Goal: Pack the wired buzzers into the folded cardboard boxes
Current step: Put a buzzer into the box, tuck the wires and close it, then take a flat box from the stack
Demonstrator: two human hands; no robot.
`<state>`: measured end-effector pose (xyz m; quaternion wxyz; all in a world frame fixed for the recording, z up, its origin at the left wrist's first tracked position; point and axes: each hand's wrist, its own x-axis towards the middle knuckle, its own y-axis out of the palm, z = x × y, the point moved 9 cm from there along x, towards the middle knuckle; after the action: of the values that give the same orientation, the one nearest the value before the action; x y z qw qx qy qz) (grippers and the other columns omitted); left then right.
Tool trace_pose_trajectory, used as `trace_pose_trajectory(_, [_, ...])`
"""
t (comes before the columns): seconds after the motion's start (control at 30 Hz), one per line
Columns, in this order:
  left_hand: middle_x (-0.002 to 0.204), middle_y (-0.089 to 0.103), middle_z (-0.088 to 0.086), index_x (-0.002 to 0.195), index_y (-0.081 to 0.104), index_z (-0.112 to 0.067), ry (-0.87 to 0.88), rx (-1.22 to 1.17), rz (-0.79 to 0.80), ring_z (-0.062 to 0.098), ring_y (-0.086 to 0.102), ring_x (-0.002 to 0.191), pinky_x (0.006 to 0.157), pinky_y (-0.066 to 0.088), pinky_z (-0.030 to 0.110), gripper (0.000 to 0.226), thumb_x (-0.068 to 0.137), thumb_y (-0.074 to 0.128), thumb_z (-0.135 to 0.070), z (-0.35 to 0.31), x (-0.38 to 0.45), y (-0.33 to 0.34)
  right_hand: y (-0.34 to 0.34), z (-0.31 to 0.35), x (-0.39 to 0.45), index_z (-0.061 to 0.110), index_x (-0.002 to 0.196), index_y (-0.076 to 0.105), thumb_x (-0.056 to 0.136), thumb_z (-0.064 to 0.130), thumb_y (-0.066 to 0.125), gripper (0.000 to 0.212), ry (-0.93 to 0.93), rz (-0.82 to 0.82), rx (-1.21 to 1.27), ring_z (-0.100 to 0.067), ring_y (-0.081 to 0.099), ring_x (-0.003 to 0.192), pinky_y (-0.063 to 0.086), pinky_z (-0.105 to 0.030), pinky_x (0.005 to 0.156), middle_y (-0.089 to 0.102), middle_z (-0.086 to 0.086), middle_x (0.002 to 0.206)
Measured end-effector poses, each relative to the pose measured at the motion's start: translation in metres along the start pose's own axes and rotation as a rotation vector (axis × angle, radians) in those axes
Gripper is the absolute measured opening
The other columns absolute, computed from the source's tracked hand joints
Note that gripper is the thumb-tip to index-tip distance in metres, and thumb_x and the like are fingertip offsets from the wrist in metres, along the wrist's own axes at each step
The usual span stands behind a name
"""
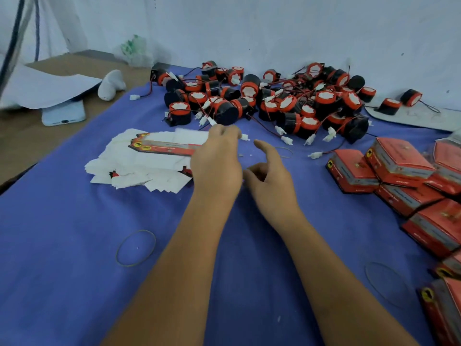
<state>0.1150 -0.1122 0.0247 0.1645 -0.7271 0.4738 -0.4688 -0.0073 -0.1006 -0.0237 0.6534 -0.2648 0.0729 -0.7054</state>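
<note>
Several black-and-red wired buzzers (274, 101) with white plugs lie heaped at the back of the blue cloth (74, 245). A loose stack of flat unfolded boxes (139, 168) lies white side up at centre left. My left hand (217, 158) reaches over this stack and pinches the right end of one flat red-and-black box (162, 147), which sits slightly raised; its end is hidden behind my fingers. My right hand (269, 178) hovers just to the right with loosely curled fingers, holding nothing. Several folded red boxes (399, 161) are piled at the right edge.
Rubber bands lie on the cloth at front left (136, 248) and front right (384, 283). A phone (63, 113) under white paper (50, 88) and a white cloth lump (112, 83) sit on the brown surface at left. A wall closes the back.
</note>
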Motion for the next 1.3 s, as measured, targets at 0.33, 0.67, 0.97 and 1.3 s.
trace_pose_trajectory(0.33, [0.109, 0.063, 0.003, 0.103, 0.067, -0.01, 0.046, -0.445, -0.38, 0.019, 0.053, 0.104, 0.087, 0.032, 0.011, 0.032, 0.081, 0.048, 0.003, 0.001, -0.003, -0.042, 0.031, 0.044, -0.006, 0.009, 0.119, 0.061, 0.088, 0.016, 0.052, 0.033, -0.393, 0.068, -0.438, -0.032, 0.053, 0.107, 0.043, -0.043, 0.086, 0.062, -0.008, 0.117])
trace_pose_trajectory(0.67, [0.1, 0.053, 0.005, 0.092, 0.053, -0.013, -0.376, -0.969, -0.896, 0.012, 0.049, 0.092, 0.086, 0.04, 0.019, 0.02, 0.084, 0.041, 0.0, 0.087, -0.016, -0.09, 0.076, 0.053, 0.008, 0.026, 0.122, 0.062, 0.097, 0.022, 0.049, 0.029, -0.487, 0.162, -0.657, -0.022, 0.053, 0.107, 0.026, -0.026, 0.084, 0.064, 0.008, 0.124])
trace_pose_trajectory(0.97, [0.095, 0.051, -0.004, 0.092, 0.05, -0.026, 0.037, -0.861, -0.687, 0.003, 0.051, 0.086, 0.079, 0.038, 0.018, 0.032, 0.084, 0.046, 0.005, 0.01, -0.012, -0.082, 0.037, 0.037, 0.014, 0.022, 0.088, 0.073, 0.093, 0.014, 0.052, 0.022, -0.114, 0.028, 0.05, 0.001, 0.058, 0.072, 0.044, -0.023, 0.064, 0.068, 0.016, 0.074])
trace_pose_trajectory(1.3, [0.054, 0.045, -0.002, 0.061, 0.041, -0.019, -0.025, -0.476, 0.077, 0.013, 0.04, 0.053, 0.052, 0.028, 0.035, 0.033, 0.092, 0.045, -0.03, -0.012, -0.015, 0.031, -0.019, -0.029, 0.012, 0.009, 0.086, 0.061, 0.101, 0.018, 0.052, 0.019, 0.342, -0.363, 0.991, -0.019, 0.063, 0.072, 0.055, -0.037, 0.081, 0.065, -0.004, 0.073])
